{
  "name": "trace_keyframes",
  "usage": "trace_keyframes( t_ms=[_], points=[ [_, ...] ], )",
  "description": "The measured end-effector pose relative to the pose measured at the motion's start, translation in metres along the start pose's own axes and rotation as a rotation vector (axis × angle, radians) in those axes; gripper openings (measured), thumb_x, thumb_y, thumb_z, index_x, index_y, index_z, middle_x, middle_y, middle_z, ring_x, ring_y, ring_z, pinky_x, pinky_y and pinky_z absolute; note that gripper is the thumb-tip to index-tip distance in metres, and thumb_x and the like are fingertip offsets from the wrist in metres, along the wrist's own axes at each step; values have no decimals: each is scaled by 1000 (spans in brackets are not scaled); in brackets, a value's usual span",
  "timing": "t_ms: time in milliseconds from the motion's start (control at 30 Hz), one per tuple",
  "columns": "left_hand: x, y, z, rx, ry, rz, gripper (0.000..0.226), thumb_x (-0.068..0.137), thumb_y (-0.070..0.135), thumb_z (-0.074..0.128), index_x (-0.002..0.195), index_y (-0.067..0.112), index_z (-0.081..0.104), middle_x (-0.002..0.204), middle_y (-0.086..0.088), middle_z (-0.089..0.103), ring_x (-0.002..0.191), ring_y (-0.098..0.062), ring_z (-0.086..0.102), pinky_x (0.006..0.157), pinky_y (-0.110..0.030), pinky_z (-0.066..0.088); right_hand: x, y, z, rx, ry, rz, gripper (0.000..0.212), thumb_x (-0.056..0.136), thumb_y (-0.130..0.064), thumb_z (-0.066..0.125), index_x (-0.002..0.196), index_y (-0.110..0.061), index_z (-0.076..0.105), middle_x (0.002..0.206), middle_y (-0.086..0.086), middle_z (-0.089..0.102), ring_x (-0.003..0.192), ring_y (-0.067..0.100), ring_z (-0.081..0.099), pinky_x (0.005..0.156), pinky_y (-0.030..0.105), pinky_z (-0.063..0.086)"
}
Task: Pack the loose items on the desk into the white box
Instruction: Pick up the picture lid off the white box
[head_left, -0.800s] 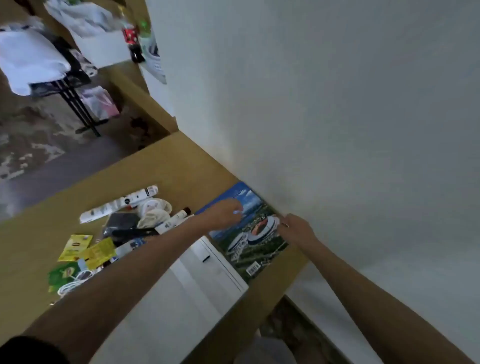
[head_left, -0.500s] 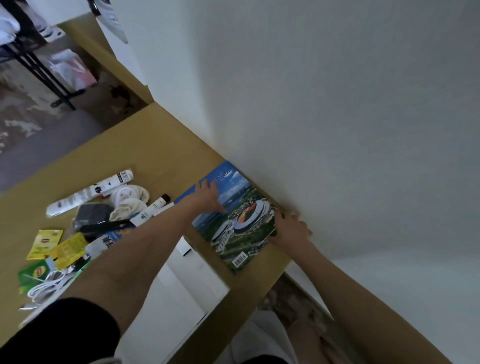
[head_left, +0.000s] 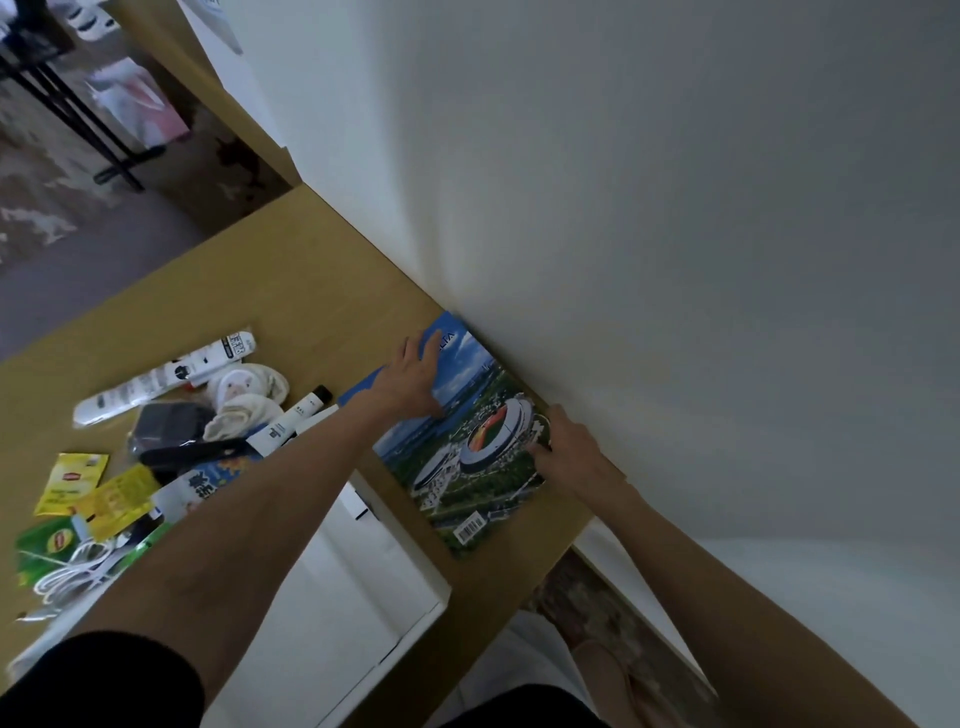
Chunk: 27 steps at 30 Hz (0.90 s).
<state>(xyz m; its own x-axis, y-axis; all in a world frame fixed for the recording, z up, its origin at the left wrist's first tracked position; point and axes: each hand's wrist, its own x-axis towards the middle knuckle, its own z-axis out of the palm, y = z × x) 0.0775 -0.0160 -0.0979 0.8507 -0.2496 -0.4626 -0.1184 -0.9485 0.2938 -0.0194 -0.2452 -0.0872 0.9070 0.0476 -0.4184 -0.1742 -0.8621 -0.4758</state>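
Observation:
A magazine (head_left: 467, 457) with a stadium photo on its cover lies flat on the wooden desk (head_left: 270, 291), against the wall. My left hand (head_left: 410, 379) rests on its far left part, fingers spread over the cover. My right hand (head_left: 571, 452) holds its right edge near the wall, fingers curled onto the cover. The white box (head_left: 343, 582) sits open in front of the magazine, partly hidden by my left forearm. Left of it lies a pile of loose items: a white tube (head_left: 161, 374), white socks (head_left: 244, 395), a dark pouch (head_left: 166, 426), a small bottle (head_left: 296, 415) and tea sachets (head_left: 72, 483).
A white cable (head_left: 67, 577) lies at the desk's left front. The white wall (head_left: 649, 234) borders the desk on the right. Beyond the desk's far edge are the floor, a black stand (head_left: 78, 119) and a second wooden surface.
My left hand has slid further up the cover toward its far corner. My right hand stays at the right edge. The camera has shifted, and the magazine looks unmoved.

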Motion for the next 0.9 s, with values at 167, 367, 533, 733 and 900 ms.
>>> trace_keyframes(
  t_ms=[167,367,533,733,900],
  points=[
    [-17,2,-40,-652,85,-228,73,89,29,58,145,9,15,120,-18,53,106,-34,54,84,-44,51,-22,-30,-25,173,75,-167,21,94,-20,55,101,-30,38,78,8,67,64,27,67,55,49,57],
    [-75,-17,-91,-960,263,-324,48,92,23,49,138,11,38,108,-6,55,89,-20,57,81,-40,52,-59,-101,-81,189,256,-347,14,92,-13,53,95,-24,45,72,13,65,61,29,62,52,39,52],
    [-153,-67,-123,-132,573,192,80,69,-9,55,144,10,32,151,-19,27,136,-35,31,100,-41,37,-86,-150,-143,427,328,-339,12,88,-8,60,85,-17,51,84,6,64,73,15,62,47,26,50],
    [-244,-89,-175,410,835,370,75,64,-2,69,135,7,48,141,-13,48,129,-27,48,103,-42,41,-90,-193,-185,801,51,-311,9,87,-2,63,90,-10,61,87,9,74,75,21,74,57,33,58],
    [-311,-114,-221,503,970,274,21,72,12,73,93,14,67,87,-5,72,77,-26,68,59,-32,51,-55,-229,-152,561,-241,-241,24,88,-18,67,104,0,65,101,16,73,83,26,73,72,39,60]
  ],
)
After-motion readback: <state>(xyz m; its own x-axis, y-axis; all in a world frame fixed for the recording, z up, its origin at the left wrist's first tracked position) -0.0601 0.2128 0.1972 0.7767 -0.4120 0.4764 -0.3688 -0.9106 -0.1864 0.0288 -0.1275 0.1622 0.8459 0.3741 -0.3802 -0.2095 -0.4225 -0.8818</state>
